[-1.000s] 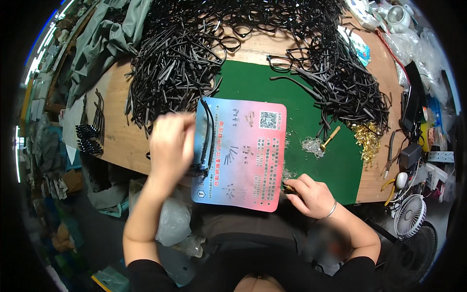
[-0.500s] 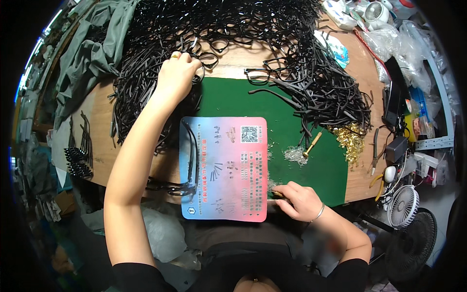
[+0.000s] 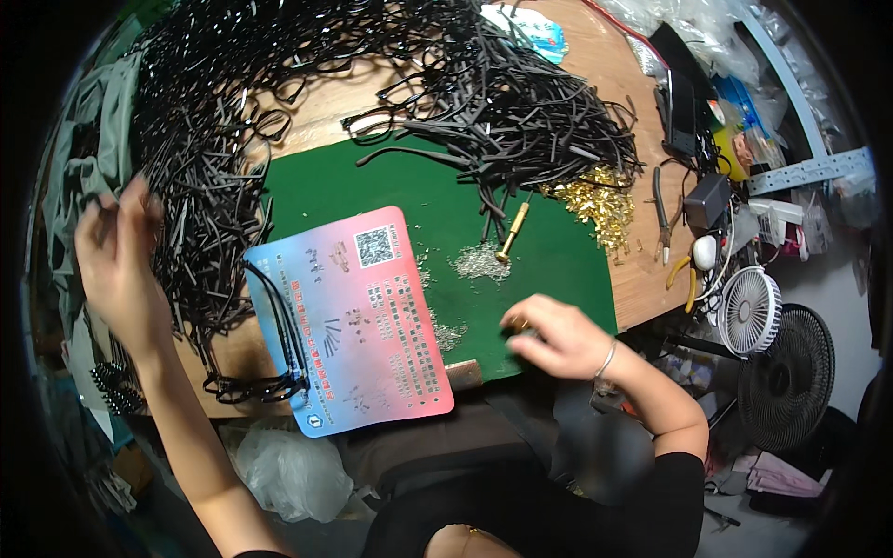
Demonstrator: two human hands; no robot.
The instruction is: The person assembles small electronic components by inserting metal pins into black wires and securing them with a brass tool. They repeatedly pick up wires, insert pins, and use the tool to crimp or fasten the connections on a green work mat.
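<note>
My left hand point(image 3: 123, 265) is raised at the far left, beside a heap of dark eyeglass temples point(image 3: 209, 205). Its fingers are apart and slightly blurred, with nothing visible between them. My right hand point(image 3: 563, 339) hovers above the near right of the green mat point(image 3: 549, 288), its fingers closed around a small brass-coloured tool point(image 3: 521, 325), mostly hidden. Between the hands lies a blue-and-pink printed card point(image 3: 349, 372). A black eyeglass frame point(image 3: 251, 387) rests at the card's left edge, one temple stretching over the card.
A brass screwdriver point(image 3: 513, 231) lies by small silvery screws point(image 3: 481, 262). Gold-coloured small parts point(image 3: 595, 209) are heaped near more dark temples point(image 3: 530, 121). Pliers point(image 3: 661, 216), a yellow-handled tool point(image 3: 682, 276) and a white fan point(image 3: 747, 312) stand along the right. Grey-green cloth point(image 3: 88, 139) hangs at left.
My left hand has left the frames beyond the mat and moved left and nearer. My right hand has lifted off the mat's front edge. The whole view has shifted and turned.
</note>
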